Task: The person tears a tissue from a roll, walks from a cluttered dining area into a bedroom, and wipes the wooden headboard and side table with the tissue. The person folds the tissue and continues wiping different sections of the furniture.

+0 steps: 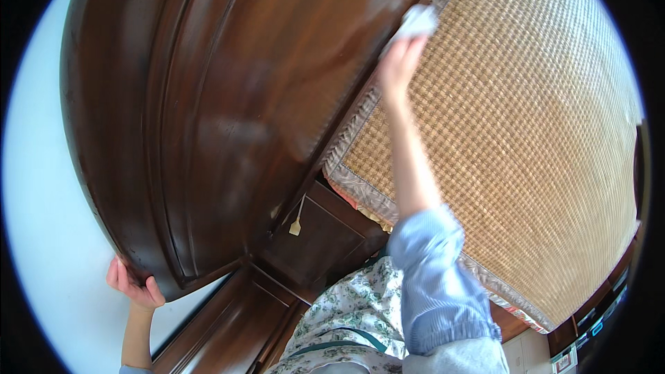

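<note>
My right hand (397, 70), somewhat blurred, holds a white cloth (419, 22) at the seam between the headboard and the bed. The glossy dark wooden headboard (260, 78) fills the upper left, with long moulded grooves along its outer part. At its near outer corner, my left hand (134, 288) grips the edge, the thumb on the near side and fingers partly hidden behind the wood. Under my right forearm lies a woven checked sleeping mat (493, 114) with a grey patterned fabric border (358, 187).
A dark wooden bedside cabinet (322, 234) stands between headboard and bed corner; a pale yellow paddle-shaped thing (295, 227) on a thin stem is beside it. Another dark panelled wooden piece (223, 322) is nearer me. A white wall (41, 192) rises behind the headboard. A framed picture (564, 361) shows lower right.
</note>
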The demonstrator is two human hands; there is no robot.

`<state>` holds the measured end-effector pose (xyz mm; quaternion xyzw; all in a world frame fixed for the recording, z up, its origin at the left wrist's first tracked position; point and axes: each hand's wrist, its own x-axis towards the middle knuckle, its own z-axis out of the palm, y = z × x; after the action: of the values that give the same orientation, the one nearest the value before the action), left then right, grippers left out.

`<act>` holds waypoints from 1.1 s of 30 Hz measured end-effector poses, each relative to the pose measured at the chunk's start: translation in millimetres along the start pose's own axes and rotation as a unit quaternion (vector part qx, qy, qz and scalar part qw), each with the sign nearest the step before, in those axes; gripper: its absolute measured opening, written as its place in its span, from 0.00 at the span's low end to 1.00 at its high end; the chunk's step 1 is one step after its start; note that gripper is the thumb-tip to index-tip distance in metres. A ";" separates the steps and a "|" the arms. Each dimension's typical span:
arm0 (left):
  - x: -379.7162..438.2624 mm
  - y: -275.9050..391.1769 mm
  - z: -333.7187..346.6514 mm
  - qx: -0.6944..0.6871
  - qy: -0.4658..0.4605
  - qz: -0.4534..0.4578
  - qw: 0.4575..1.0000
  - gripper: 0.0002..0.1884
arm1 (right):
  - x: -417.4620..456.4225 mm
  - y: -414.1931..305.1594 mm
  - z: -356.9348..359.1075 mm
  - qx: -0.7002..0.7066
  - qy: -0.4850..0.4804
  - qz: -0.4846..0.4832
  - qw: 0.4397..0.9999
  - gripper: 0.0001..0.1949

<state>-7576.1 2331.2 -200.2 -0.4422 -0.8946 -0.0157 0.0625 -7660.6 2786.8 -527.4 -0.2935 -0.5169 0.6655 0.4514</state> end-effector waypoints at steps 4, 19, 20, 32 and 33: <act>4.1 -4.2 3.7 -0.004 0.005 -0.003 1.000 0.31 | 133.0 48.6 -16.7 -0.363 -0.026 -0.104 0.925 0.16; 14.9 3.9 7.0 -0.038 0.021 -0.027 0.999 0.31 | -235.4 16.2 -82.7 -0.409 -0.520 -0.127 0.739 0.19; 14.7 3.2 7.8 -0.035 0.023 -0.025 0.999 0.30 | -233.3 13.5 -82.0 -0.405 -0.532 -0.116 0.734 0.18; 19.9 2.8 6.4 -0.038 0.028 -0.007 0.999 0.29 | 15.3 42.4 -78.0 -0.557 -0.368 -0.332 0.667 0.07; 19.5 2.9 6.6 -0.039 0.029 -0.008 0.999 0.29 | 5.5 42.0 -74.7 -0.539 -0.360 -0.342 0.681 0.08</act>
<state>-7586.2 2348.8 -204.4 -0.4366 -0.8945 -0.0636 0.0716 -7611.3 2820.9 -589.0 -0.0270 -0.9731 0.1262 0.1908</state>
